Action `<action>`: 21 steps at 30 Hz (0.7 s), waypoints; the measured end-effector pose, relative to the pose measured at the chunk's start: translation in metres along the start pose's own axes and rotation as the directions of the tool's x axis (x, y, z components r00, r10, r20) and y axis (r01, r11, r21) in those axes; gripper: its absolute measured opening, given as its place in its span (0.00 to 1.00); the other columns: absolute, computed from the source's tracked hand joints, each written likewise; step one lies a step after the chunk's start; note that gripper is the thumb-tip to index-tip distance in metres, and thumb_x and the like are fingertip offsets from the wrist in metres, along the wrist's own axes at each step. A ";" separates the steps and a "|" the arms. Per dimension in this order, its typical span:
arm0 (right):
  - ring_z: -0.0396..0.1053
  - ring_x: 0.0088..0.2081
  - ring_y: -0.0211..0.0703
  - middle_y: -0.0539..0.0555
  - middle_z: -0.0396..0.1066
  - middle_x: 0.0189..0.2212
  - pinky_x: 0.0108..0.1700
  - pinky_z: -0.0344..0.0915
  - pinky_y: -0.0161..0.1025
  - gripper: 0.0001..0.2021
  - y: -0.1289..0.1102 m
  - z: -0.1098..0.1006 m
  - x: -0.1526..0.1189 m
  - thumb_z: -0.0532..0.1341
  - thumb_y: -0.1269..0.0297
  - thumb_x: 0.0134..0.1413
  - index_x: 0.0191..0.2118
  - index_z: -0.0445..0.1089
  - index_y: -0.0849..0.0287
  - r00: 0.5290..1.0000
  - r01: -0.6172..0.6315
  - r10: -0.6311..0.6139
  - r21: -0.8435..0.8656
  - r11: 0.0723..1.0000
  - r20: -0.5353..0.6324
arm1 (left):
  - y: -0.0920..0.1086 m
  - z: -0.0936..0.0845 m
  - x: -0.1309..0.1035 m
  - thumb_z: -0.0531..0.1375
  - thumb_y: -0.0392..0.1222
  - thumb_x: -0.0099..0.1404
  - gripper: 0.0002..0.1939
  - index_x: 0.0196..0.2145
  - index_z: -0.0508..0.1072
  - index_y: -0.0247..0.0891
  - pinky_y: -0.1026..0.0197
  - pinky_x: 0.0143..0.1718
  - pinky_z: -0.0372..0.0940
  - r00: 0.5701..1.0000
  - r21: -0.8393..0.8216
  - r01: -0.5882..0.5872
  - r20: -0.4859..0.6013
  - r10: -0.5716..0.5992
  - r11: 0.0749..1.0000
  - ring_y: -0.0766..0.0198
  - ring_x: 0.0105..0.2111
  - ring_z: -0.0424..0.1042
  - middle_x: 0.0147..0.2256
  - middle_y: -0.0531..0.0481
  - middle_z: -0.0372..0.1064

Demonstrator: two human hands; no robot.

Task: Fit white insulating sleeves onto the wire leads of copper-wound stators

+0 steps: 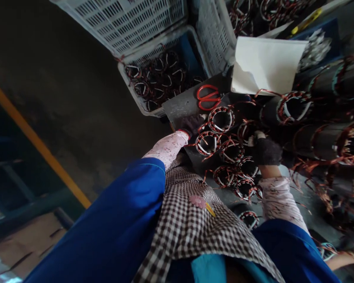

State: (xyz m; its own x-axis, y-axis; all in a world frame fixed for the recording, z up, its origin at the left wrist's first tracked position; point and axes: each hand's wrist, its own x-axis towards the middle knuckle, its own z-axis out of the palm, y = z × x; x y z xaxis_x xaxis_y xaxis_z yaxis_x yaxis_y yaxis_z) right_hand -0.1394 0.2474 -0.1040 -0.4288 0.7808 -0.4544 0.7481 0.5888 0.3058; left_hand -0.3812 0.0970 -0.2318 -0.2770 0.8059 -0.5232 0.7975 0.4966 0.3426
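Note:
My left hand [193,124], in a dark glove with bare fingertips, is at the left side of a motor stator [210,122] with a ring of copper windings and white lacing. Its thumb and finger close on that stator's edge. Just below is another stator [198,146]. My right hand [267,150], gloved the same way, has its fingers bent around the rim of a stator [244,126] lying in shadow; the palm side is hidden. Several more wound stators [230,160] with loose copper leads stand between and below my hands.
Red-handled scissors [209,105] lie on the metal bench [179,107]. Beyond the bench, a plastic crate [129,92] holds several stators. White paper [267,65] lies at the back. Larger stators [315,141] are stacked on the right. Another person's arm [345,260] shows at lower right.

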 end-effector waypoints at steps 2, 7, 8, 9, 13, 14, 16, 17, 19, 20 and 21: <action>0.82 0.50 0.61 0.74 0.82 0.55 0.43 0.62 0.47 0.29 0.000 -0.005 0.000 0.50 0.53 0.84 0.75 0.73 0.60 1.000 0.006 -0.006 -0.003 1.000 0.029 | 0.002 -0.002 -0.003 0.48 0.47 0.87 0.27 0.72 0.73 0.33 0.39 0.58 0.71 1.000 0.003 0.017 -0.002 -0.017 1.000 0.37 0.60 0.77 0.62 0.28 0.77; 0.82 0.50 0.63 0.77 0.83 0.54 0.43 0.63 0.49 0.27 -0.002 -0.013 -0.003 0.52 0.55 0.82 0.73 0.76 0.60 0.998 0.062 -0.062 0.019 0.998 0.004 | 0.003 -0.004 -0.004 0.44 0.47 0.88 0.28 0.71 0.75 0.33 0.40 0.55 0.70 1.000 0.002 0.021 0.001 -0.021 1.000 0.39 0.59 0.76 0.61 0.30 0.78; 0.82 0.50 0.64 0.77 0.83 0.53 0.42 0.62 0.50 0.27 -0.003 -0.013 -0.002 0.52 0.56 0.82 0.73 0.76 0.60 0.998 0.068 -0.068 0.023 0.997 0.001 | 0.002 -0.003 -0.003 0.45 0.48 0.88 0.28 0.71 0.74 0.35 0.41 0.55 0.70 1.000 0.001 0.014 0.000 -0.014 1.000 0.40 0.58 0.76 0.61 0.31 0.78; 0.82 0.49 0.63 0.77 0.83 0.53 0.42 0.62 0.50 0.27 -0.005 -0.013 -0.001 0.53 0.56 0.82 0.73 0.76 0.60 0.998 0.063 -0.063 0.028 0.998 0.006 | 0.001 -0.002 -0.002 0.46 0.49 0.88 0.28 0.72 0.74 0.36 0.41 0.55 0.70 1.000 0.000 0.009 -0.003 -0.009 1.000 0.40 0.58 0.76 0.62 0.32 0.78; 0.83 0.46 0.62 0.76 0.84 0.48 0.42 0.63 0.48 0.24 -0.010 -0.012 0.005 0.54 0.57 0.81 0.68 0.79 0.61 0.998 0.007 -0.010 0.040 0.999 0.056 | -0.003 0.005 0.003 0.50 0.49 0.87 0.28 0.75 0.71 0.37 0.41 0.54 0.69 1.000 -0.023 -0.014 -0.022 0.013 1.000 0.38 0.59 0.76 0.65 0.32 0.77; 0.84 0.47 0.62 0.76 0.84 0.48 0.42 0.63 0.48 0.24 -0.010 -0.013 0.004 0.54 0.57 0.81 0.67 0.79 0.62 0.997 0.003 -0.005 0.038 0.999 0.073 | -0.004 0.007 0.004 0.50 0.49 0.87 0.28 0.75 0.71 0.37 0.41 0.55 0.69 0.999 -0.035 -0.016 -0.029 0.015 0.999 0.38 0.59 0.76 0.65 0.32 0.77; 0.84 0.48 0.65 0.76 0.84 0.49 0.44 0.65 0.48 0.25 -0.008 -0.017 -0.002 0.53 0.57 0.81 0.67 0.80 0.63 0.997 -0.007 0.004 0.033 0.999 0.074 | -0.005 0.009 0.005 0.49 0.50 0.88 0.27 0.74 0.72 0.38 0.42 0.55 0.68 0.999 -0.057 -0.018 -0.036 0.016 0.998 0.40 0.59 0.76 0.64 0.33 0.78; 0.84 0.50 0.66 0.76 0.84 0.50 0.45 0.67 0.49 0.25 -0.007 -0.019 -0.007 0.53 0.57 0.81 0.67 0.79 0.63 0.999 -0.011 0.009 0.041 0.999 0.047 | -0.005 0.009 0.005 0.49 0.50 0.88 0.27 0.74 0.73 0.38 0.42 0.55 0.68 0.999 -0.065 -0.019 -0.036 0.017 0.998 0.40 0.59 0.76 0.63 0.33 0.79; 0.83 0.54 0.68 0.75 0.84 0.55 0.50 0.71 0.50 0.27 -0.008 -0.026 -0.018 0.53 0.55 0.81 0.70 0.78 0.62 0.999 0.007 -0.002 0.099 0.995 -0.048 | -0.005 0.008 0.005 0.50 0.50 0.88 0.27 0.73 0.74 0.38 0.43 0.56 0.69 0.999 -0.076 -0.025 -0.028 0.023 0.997 0.42 0.59 0.77 0.63 0.33 0.79; 0.83 0.56 0.67 0.73 0.83 0.57 0.52 0.72 0.50 0.27 -0.010 -0.030 -0.023 0.53 0.54 0.81 0.71 0.77 0.61 0.995 0.050 -0.038 0.136 0.989 -0.087 | -0.004 0.006 0.005 0.50 0.49 0.88 0.26 0.73 0.74 0.38 0.43 0.56 0.69 0.999 -0.078 -0.023 -0.027 0.021 0.997 0.42 0.59 0.77 0.63 0.33 0.79; 0.83 0.58 0.65 0.71 0.83 0.59 0.54 0.74 0.50 0.28 -0.015 -0.034 -0.026 0.52 0.54 0.81 0.72 0.77 0.59 0.990 0.106 -0.088 0.177 0.979 -0.111 | -0.003 0.005 0.005 0.50 0.49 0.88 0.26 0.73 0.74 0.38 0.43 0.56 0.70 0.999 -0.078 -0.022 -0.028 0.020 0.997 0.42 0.59 0.77 0.63 0.33 0.79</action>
State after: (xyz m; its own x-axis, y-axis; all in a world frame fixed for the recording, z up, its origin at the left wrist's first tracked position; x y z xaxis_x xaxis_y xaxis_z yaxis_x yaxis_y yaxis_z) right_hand -0.1570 0.2252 -0.0683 -0.5463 0.7445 -0.3836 0.7758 0.6225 0.1032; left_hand -0.3826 0.0976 -0.2391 -0.2755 0.8245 -0.4943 0.7592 0.5021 0.4142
